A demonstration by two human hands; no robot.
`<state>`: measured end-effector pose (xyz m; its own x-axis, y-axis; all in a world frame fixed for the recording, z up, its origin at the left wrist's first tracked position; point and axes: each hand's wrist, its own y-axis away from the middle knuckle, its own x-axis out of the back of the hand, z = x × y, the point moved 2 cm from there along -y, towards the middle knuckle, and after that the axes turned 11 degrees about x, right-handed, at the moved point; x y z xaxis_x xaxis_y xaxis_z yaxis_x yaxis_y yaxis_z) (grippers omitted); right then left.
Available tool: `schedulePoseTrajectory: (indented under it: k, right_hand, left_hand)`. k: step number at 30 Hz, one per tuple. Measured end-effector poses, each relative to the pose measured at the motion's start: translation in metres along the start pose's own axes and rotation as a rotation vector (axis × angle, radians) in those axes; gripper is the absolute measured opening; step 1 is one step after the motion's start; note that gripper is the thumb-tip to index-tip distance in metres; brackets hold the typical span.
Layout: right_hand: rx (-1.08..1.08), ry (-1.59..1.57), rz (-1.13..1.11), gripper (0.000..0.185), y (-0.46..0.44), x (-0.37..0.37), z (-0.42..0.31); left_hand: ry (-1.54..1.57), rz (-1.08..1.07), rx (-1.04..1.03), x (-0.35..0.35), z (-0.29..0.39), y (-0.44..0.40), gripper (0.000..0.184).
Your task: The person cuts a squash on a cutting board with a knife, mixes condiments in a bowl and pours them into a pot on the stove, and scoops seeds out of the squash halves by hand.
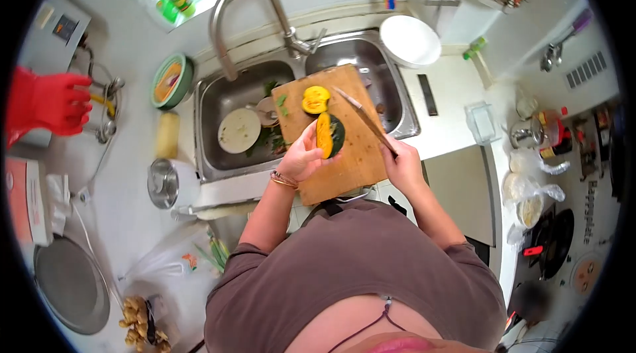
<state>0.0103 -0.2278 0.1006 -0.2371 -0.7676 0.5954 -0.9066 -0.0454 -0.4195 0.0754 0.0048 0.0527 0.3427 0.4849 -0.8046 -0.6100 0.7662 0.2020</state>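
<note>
My left hand [304, 156] is closed around a piece of dark green-skinned pumpkin [336, 135], its yellow-orange cut side turned to the left. Beyond it, another pumpkin piece [316, 99] lies on the wooden cutting board [351, 174], bright yellow flesh showing. A kitchen knife [366, 118] is gripped by the handle in my right hand [402, 161]. Its blade points away from me and to the left, over the right part of the board and apart from the pumpkin. Some green leaf scraps [283, 104] are at the board's left edge.
Under the board is a double steel sink [211, 154], its left basin holding a plate [239, 131] and greens. A tall faucet [218, 21] arches over it. A white bowl [410, 41] stands at the back right, a green basin [173, 81] at the left, near a metal pot [163, 184].
</note>
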Motion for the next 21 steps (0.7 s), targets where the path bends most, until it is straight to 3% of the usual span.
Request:
schedulePoseTrajectory:
  k: [1, 4, 5, 6, 8, 14, 18, 21]
  right_hand:
    - [0.149, 0.013, 0.011, 0.03, -0.004, -0.01, -0.009]
    - [0.351, 0.085, -0.121, 0.044, -0.016, -0.029, -0.047]
    - [0.44, 0.092, -0.125, 0.052, -0.019, -0.037, -0.055]
    - [0.478, 0.116, -0.155, 0.052, -0.021, -0.044, -0.063]
    - [0.553, 0.17, -0.208, 0.053, -0.025, -0.052, -0.077]
    - [0.701, 0.134, -0.306, 0.048, -0.039, -0.072, -0.098]
    - [0.737, 0.128, -0.344, 0.047, -0.047, -0.089, -0.106]
    - [0.745, 0.116, -0.388, 0.046, -0.053, -0.098, -0.111]
  left_hand:
    - [-0.182, 0.073, -0.057, -0.004, 0.006, 0.011, 0.08]
    - [0.025, 0.128, -0.2, 0.008, 0.008, 0.027, 0.09]
    - [0.161, 0.064, -0.224, 0.021, 0.007, 0.032, 0.084]
    - [-0.161, 0.232, -0.319, 0.037, 0.006, 0.033, 0.08]
    - [-0.115, 0.248, -0.467, 0.048, 0.001, 0.036, 0.081]
    - [-0.189, 0.173, -0.633, 0.034, 0.019, 0.08, 0.083]
    - [-0.333, 0.45, -0.577, 0.026, 0.031, 0.107, 0.078]
    - [-0.197, 0.387, -0.586, 0.024, 0.035, 0.121, 0.074]
